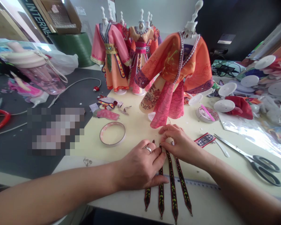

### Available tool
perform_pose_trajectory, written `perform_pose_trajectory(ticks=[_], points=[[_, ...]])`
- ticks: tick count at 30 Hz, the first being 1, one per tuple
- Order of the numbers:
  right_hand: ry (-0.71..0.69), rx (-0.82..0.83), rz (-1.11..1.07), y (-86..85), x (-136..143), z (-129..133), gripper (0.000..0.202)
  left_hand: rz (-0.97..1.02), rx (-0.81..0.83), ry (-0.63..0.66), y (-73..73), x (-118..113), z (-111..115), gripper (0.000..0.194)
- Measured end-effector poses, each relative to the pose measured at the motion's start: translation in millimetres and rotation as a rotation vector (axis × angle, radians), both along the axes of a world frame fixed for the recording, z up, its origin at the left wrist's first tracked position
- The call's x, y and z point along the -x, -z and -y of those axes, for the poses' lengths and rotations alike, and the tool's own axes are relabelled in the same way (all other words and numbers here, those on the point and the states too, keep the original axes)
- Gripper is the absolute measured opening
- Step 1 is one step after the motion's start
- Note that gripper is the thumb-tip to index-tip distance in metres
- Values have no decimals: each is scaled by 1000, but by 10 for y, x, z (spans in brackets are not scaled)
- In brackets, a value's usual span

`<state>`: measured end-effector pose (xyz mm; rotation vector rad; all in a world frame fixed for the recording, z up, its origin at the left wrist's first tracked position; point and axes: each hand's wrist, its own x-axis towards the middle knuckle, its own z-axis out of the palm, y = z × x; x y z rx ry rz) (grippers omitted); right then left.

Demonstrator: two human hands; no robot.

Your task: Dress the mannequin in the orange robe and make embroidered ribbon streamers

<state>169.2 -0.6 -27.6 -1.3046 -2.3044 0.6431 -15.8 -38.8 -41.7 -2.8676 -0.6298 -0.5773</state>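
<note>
Several narrow black embroidered ribbons (174, 197) with red edges and pointed lower ends lie side by side at the table's front edge. My left hand (139, 165), a ring on one finger, rests over the left ones, its fingers closed on a ribbon's upper end and its thumb stretched across the strips. Beside it, my right hand (179, 142) pinches the top of a ribbon between thumb and forefinger. The fingers partly hide the upper ends. Beneath the ribbons runs a clear ruler (199, 184). Just beyond my hands stands a dress form in an orange and pink robe (168, 100).
Black-handled scissors (255, 161) and a patterned trim piece (204, 139) lie at right. A tape roll (112, 133) and fabric scraps (107, 113) sit at left. Behind are more dressed forms (112, 62), a pink tumbler (42, 75) and red-handled scissors (1, 120).
</note>
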Motion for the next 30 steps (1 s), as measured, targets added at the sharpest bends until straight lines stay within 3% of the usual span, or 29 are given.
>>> perform_pose_trajectory(ticks=[30], points=[[3, -54, 108, 0, 37, -10, 15, 72, -71, -21, 22, 22, -5, 56]])
